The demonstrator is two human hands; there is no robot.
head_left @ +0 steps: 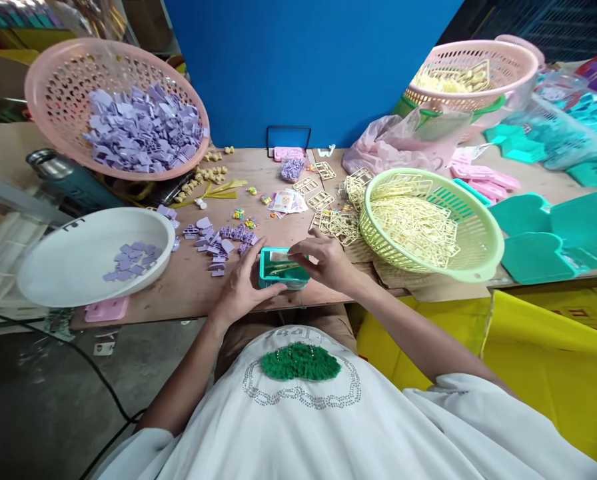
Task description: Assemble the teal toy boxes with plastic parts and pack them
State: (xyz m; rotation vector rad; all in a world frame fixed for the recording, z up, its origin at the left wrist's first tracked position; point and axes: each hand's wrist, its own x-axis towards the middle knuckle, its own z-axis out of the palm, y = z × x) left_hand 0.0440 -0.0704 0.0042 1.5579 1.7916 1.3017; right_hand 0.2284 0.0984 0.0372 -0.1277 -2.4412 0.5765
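One teal box: on table, between hands, long axis sideways.
Left hand: grip half-curled round box's left end, thumb along near side.
Right hand: grip bunched over right end, contents unclear.

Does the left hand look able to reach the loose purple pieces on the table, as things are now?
Probably yes: the loose purple pieces lie close beside the left hand, and nothing appears to stand between. The hand is holding the teal box, so it would likely have to let go.
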